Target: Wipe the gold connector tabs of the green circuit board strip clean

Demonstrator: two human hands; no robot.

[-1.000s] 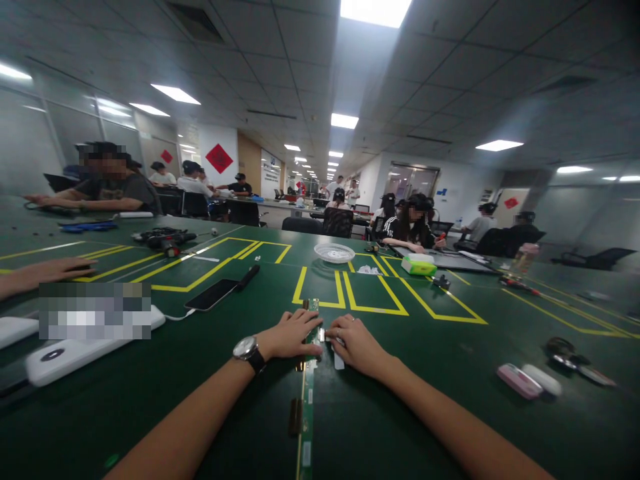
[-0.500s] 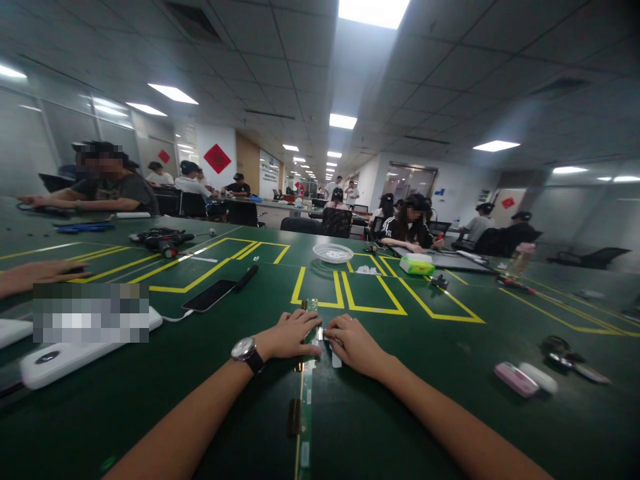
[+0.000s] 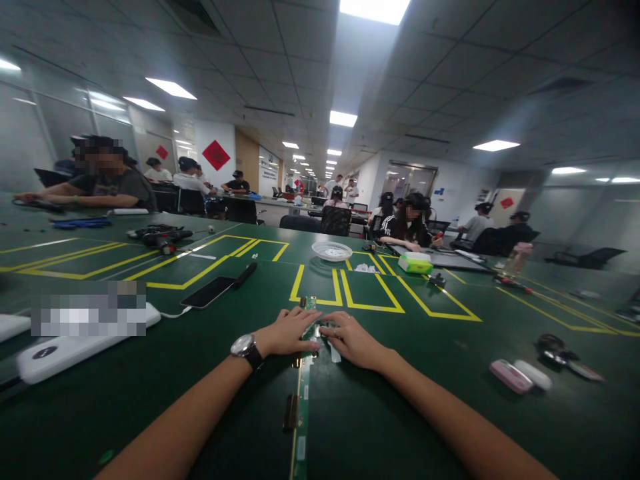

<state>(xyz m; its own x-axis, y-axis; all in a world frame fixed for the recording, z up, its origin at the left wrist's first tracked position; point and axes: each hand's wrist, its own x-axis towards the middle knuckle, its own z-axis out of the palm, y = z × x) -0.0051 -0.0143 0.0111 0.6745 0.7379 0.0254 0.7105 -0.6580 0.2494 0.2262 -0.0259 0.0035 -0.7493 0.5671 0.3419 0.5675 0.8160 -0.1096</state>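
Observation:
A long, narrow green circuit board [image 3: 303, 420] lies lengthwise on the table in front of me, with brown film-like tabs along its left edge. My left hand [image 3: 289, 335], with a watch at its wrist, rests across the upper part of the board, fingers stretched forward and thumb apart. From the right, my right hand [image 3: 356, 340] meets it, its fingertips drawn together at a small silvery piece [image 3: 317, 331] on the board. What those fingers hold is too small to make out. A white strip [image 3: 334, 353] sticks out beneath the right hand.
On the green table [image 3: 400, 400] lie a phone [image 3: 207, 293] with a cable, a white power strip [image 3: 90, 343], a power tool [image 3: 160, 237] and a pink case [image 3: 511, 376]. A white basket [image 3: 332, 251] stands ahead. Co-workers sit at the far left and right.
My right hand's fingers have straightened and shifted slightly left, closer to my left fingertips. The white strip is more tilted. Another person's hand at the left edge has gone from view.

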